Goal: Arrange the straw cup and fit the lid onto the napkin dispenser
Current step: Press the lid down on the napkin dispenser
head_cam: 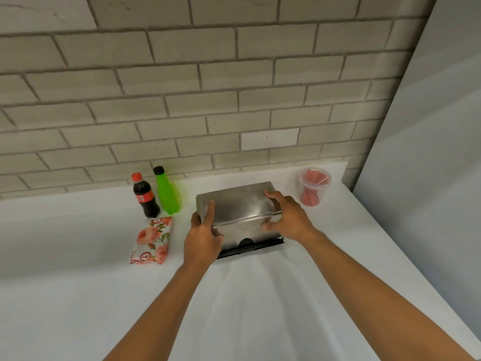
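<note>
I see the metal napkin dispenser (pixel 240 220) sitting on the white counter (pixel 65 256) just above the middle of my view, with its shiny lid (pixel 235 204) lying over the top of the box. My left hand (pixel 203 235) grips the lid's left end at about 9 o'clock from the box, fingers (pixel 209 212) laid flat up over the top and the thumb tucked against the front face. My right hand (pixel 286 217) clasps the right end at about 3 o'clock, fingers curled over the far top corner and the thumb pressed on the front below the lid's edge. I cannot tell whether the lid is fully seated. A dark slot runs along the dispenser's base at 6 o'clock. The clear cup (pixel 313 186) of red straws (pixel 311 196) stands upright at 2 o'clock from the dispenser, near the brick wall (pixel 208 87), apart from my right hand. At 9 to 10 o'clock stand a cola bottle (pixel 144 196) and a green bottle (pixel 166 194), close together, with a flowered packet (pixel 153 241) lying flat just in front of them.
</note>
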A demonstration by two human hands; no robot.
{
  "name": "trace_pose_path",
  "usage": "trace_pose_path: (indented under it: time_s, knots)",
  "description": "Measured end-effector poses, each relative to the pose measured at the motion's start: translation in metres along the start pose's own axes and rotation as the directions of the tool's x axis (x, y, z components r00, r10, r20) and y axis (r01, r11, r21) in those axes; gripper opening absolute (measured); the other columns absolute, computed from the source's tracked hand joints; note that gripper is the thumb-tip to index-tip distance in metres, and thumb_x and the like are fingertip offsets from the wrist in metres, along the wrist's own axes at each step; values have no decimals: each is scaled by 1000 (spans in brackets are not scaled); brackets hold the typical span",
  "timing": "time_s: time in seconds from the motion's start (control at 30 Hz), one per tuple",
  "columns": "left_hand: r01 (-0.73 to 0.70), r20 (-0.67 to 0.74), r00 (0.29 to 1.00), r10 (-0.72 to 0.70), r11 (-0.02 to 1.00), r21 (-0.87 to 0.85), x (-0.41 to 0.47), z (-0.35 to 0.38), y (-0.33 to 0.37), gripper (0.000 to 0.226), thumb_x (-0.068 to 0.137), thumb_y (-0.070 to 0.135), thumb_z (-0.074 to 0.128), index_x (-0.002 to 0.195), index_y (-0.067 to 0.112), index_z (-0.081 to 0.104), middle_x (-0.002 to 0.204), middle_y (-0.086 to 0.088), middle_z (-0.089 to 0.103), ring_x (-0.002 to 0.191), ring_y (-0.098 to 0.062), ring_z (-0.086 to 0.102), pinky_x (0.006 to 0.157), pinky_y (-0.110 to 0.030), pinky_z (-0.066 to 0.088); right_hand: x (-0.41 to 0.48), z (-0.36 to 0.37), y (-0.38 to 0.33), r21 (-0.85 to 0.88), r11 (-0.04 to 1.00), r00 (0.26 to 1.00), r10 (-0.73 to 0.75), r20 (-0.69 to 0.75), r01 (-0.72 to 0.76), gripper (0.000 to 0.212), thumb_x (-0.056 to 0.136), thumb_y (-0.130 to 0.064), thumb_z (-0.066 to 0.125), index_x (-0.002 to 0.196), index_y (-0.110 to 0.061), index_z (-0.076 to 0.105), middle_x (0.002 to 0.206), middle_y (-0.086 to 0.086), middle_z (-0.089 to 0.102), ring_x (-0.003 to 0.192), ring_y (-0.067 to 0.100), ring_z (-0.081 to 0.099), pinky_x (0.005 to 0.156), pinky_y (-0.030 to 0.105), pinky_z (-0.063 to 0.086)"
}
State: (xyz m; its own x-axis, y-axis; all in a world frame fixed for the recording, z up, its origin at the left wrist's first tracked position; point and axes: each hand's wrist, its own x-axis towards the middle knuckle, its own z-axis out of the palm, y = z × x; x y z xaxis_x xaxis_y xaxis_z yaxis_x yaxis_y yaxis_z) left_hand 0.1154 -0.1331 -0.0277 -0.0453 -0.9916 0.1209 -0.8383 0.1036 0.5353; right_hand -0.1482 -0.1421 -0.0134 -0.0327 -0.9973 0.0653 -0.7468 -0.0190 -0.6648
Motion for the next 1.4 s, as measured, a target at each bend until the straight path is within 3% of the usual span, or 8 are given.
trace_pose_path:
  time_s: [0.17, 0.43, 0.7, 0.87, 1.1, 1.4]
  knots:
    - [-18, 18, 1000, 18, 1000, -7, 12, 3, 0, 99, 92, 14, 70, 162, 49, 10, 155, -14, 38, 87, -22, 70, 76, -35, 60, 8, 0, 7, -13, 1000, 1000, -3, -18, 3, 97, 72, -35, 92, 152, -46, 38, 120, -1, 54, 106, 15, 60, 93, 28, 50]
    - [-19, 39, 999, 19, 1000, -21, 35, 13, 7, 97, 94, 15, 67, 163, 48, 8, 160, -13, 33, 101, -28, 68, 86, -40, 60, 24, -7, 15, 6, 999, 999, 43, -25, -43, 98, 71, -32, 94, 150, -49, 39, 120, -2, 54, 110, 16, 61, 95, 36, 55]
    - [-10, 54, 999, 10, 1000, -13, 65, 20, 16, 98, 93, 16, 69, 162, 49, 8, 162, -11, 32, 115, -32, 64, 88, -36, 52, 49, -11, 23, 10, 997, 996, 81, -48, -81, 96, 71, -31, 94, 147, -51, 40, 118, -4, 54, 105, 17, 62, 87, 29, 54]
    - [-14, 45, 999, 17, 998, -64, 80, 25, 18, 98, 90, 12, 69, 162, 48, 13, 154, -11, 39, 106, -30, 65, 92, -39, 54, 61, -14, 28, 8, 998, 996, 67, -55, -67, 94, 72, -28, 94, 148, -48, 41, 119, -2, 54, 106, 20, 62, 91, 34, 55]
    - [-66, 17, 997, 69, 990, -123, 94, 29, 19, 98, 85, 6, 70, 162, 43, 21, 136, -8, 49, 84, -17, 57, 82, -31, 51, 76, -16, 32, -13, 999, 997, 40, -68, -41, 91, 74, -27, 92, 148, -46, 42, 117, 1, 55, 102, 22, 61, 87, 32, 53]
    - [-70, 6, 997, 71, 989, -130, 105, 32, 22, 96, 85, 6, 66, 163, 41, 23, 139, -10, 49, 93, -26, 66, 87, -40, 57, 86, -17, 36, -9, 1000, 997, 20, -77, -21, 91, 73, -25, 92, 149, -43, 43, 114, 1, 57, 105, 20, 63, 89, 33, 55]
